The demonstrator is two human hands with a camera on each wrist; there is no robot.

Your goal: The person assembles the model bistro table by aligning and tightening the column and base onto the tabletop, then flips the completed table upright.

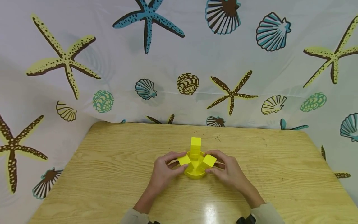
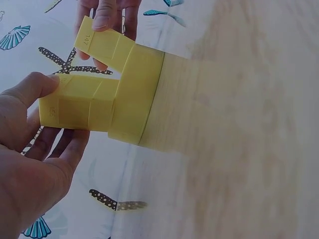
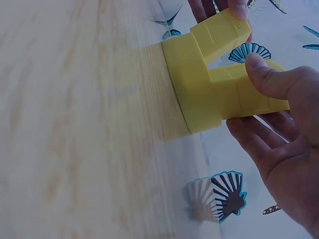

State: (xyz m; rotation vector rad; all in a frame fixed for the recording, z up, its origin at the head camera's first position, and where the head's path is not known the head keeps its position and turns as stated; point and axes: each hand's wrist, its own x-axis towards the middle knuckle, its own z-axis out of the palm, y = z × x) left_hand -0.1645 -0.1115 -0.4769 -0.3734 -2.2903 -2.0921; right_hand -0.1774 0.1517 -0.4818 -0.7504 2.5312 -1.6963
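Observation:
A round yellow base (image 1: 195,176) with a raised rim stands on the wooden table. Three yellow blocks rise from it: a left block (image 1: 184,160), a right block (image 1: 209,161) and a taller-looking back block (image 1: 195,143). My left hand (image 1: 165,171) grips the left block near its top, thumb on the near side and fingers behind. On the other side my right hand (image 1: 229,169) holds the right block the same way. Both held blocks lean outward. Small raised digits show on the left block (image 2: 52,110) in the left wrist view. The lower ends of the blocks sit inside the rim.
The wooden table (image 1: 117,149) extends to both sides of the base. A white curtain (image 1: 167,62) printed with starfish and shells hangs along its back and side edges. Light glares off the tabletop near the front.

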